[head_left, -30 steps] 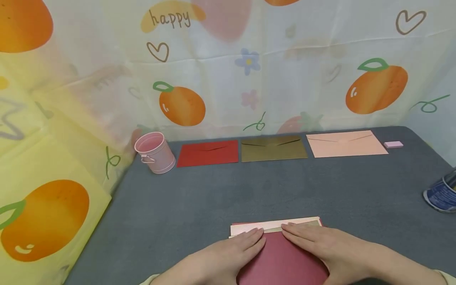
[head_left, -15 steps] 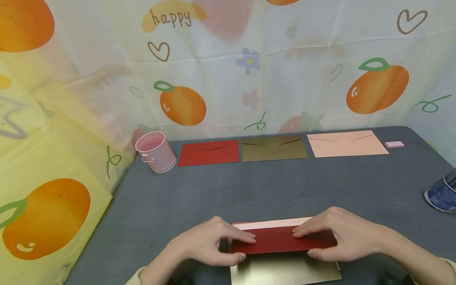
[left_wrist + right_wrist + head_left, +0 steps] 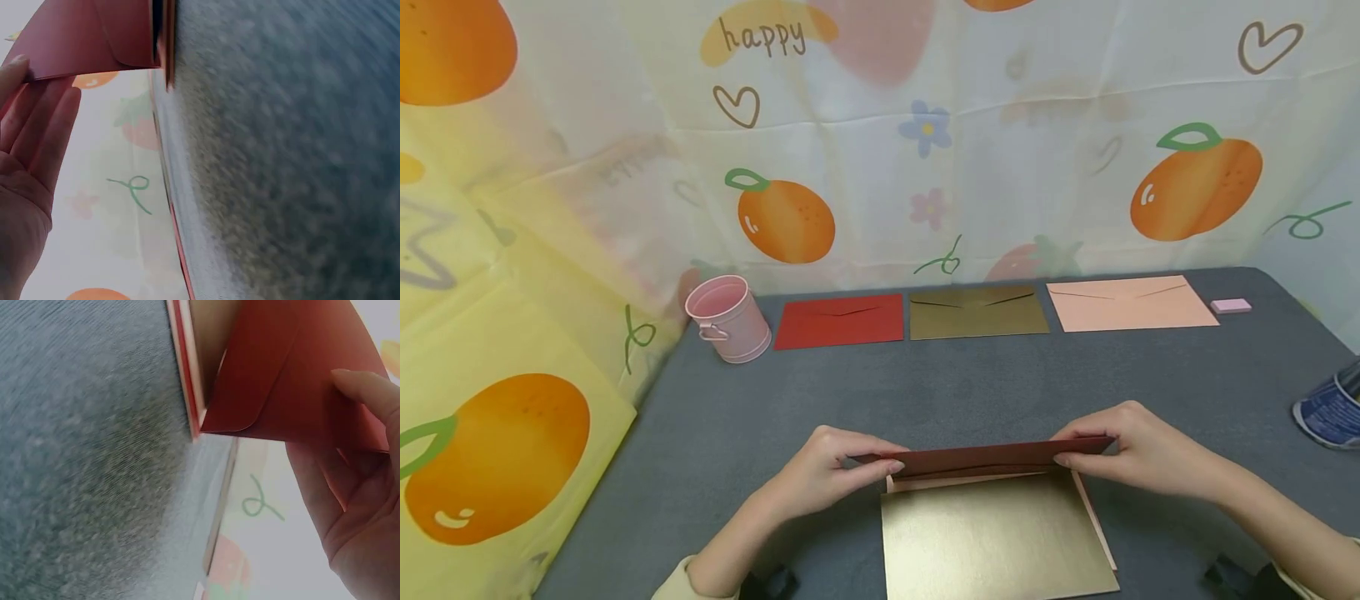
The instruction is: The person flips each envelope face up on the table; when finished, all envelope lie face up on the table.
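Note:
A red envelope stands tilted up at the far edge of a stack, seen nearly edge-on in the head view. My left hand pinches its left end between thumb and fingers. At the other end my right hand pinches it the same way. Both wrist views show the envelope's flap side, with the left thumb and right thumb pressed on it. Under it a shiny gold envelope lies on top of the stack, with pale pink edges showing beneath.
Along the back lie a red envelope, a dark gold envelope and a pink envelope. A pink bucket stands at the back left. A small pink block and a blue pen cup are on the right.
The red envelope has been tilted up and moved toward the far edge of the stack, uncovering the gold one. Both hands went from lying flat on it to pinching its ends.

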